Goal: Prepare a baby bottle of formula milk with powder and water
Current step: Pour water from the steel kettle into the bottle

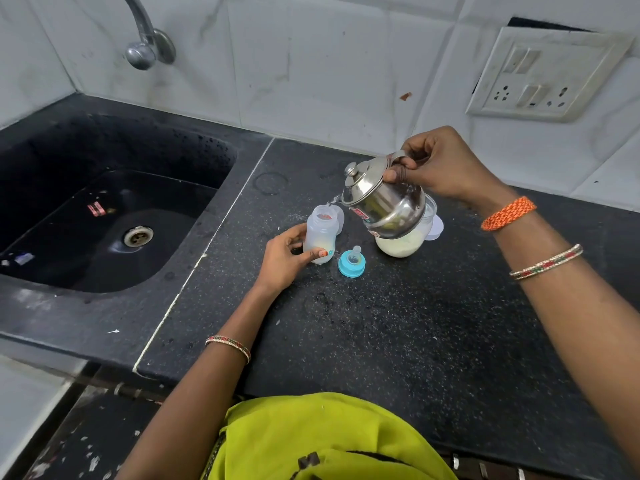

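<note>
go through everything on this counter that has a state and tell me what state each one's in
Baby bottle: open, upright, powder at bottom, held by left hand.
Steel kettle: lidded, tilted, pouring, held by right hand.
Teat cap: off, lying on counter.
Powder jar: upright behind kettle, partly full.
Tap: not running.

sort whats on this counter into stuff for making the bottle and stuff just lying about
In use:
baby bottle, steadied by the left hand
steel kettle, tilted by the right hand, pouring water
blue teat cap, off and beside the bottle
powder jar behind the kettle, with its white lid

Lying about:
sink
tap
wall socket panel
</note>
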Demonstrator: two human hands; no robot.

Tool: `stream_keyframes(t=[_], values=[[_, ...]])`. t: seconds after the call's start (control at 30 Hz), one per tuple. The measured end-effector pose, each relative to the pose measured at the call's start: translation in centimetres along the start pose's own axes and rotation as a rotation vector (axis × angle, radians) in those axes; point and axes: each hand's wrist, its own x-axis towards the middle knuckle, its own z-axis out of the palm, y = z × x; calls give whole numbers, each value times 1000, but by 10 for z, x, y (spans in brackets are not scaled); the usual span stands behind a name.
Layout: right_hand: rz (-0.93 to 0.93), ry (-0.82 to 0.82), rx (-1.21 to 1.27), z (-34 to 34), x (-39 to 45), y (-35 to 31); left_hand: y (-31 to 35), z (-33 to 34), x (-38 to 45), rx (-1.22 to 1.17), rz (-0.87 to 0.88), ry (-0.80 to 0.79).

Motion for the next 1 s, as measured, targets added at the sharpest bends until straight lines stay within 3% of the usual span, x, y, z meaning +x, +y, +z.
stream_keyframes(t=[1.0], values=[[4,26,-29,-12,-5,-20,1,-1,-1,-39,14,47]])
